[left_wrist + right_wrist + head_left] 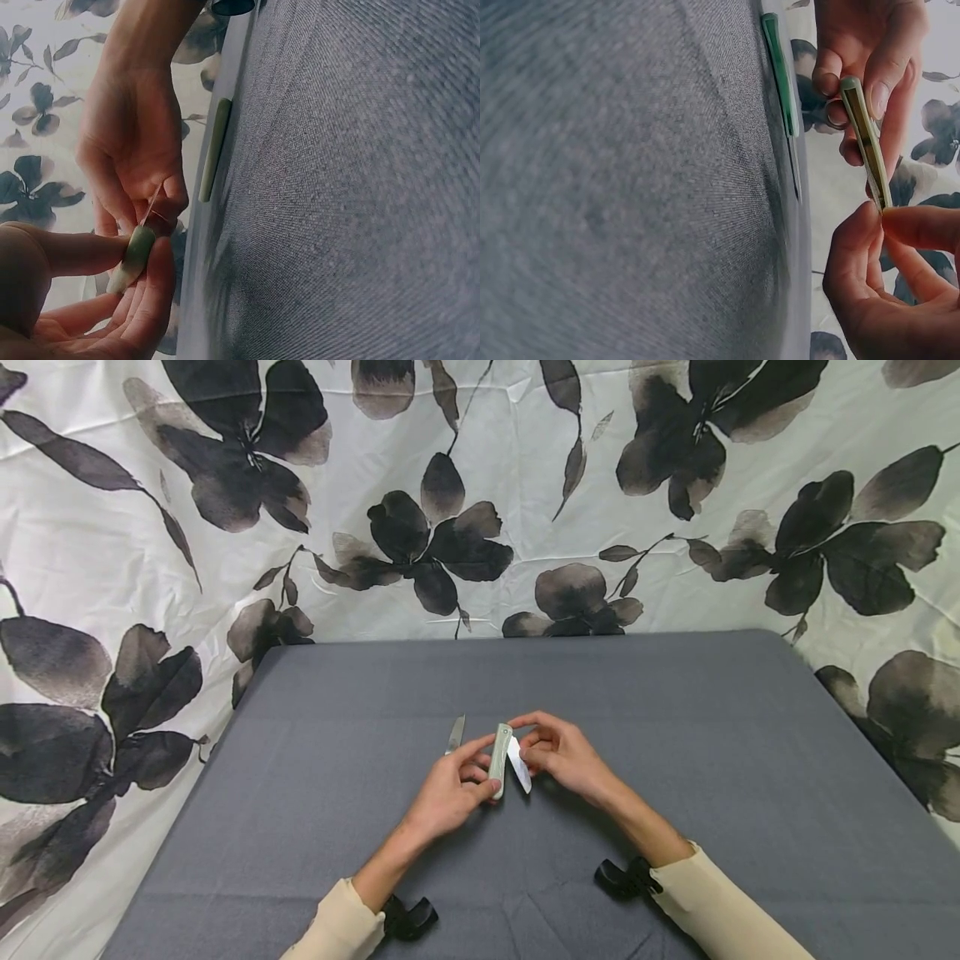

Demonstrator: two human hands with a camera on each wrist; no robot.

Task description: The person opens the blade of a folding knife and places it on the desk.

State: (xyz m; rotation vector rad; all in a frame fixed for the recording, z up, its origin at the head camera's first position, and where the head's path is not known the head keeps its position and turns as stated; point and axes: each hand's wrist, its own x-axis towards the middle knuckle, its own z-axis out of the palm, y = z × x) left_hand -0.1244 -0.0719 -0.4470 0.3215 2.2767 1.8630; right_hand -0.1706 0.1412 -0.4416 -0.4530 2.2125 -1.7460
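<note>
Over the middle of the table, my left hand grips a folding knife by its pale green handle, thumb at the near end. The blade stands partly swung out at a narrow angle. My right hand pinches that blade between thumb and fingers, a fingertip close to the handle's far end. In the right wrist view the handle's slot faces the camera. A second knife, with a green handle, lies on the table with its blade out; my left hand hides its handle in the head view.
A grey cloth covers the table, with a few creases near the front. Behind it hangs a white curtain with dark flowers. Black wrist mounts sit at both sleeve cuffs, low over the table.
</note>
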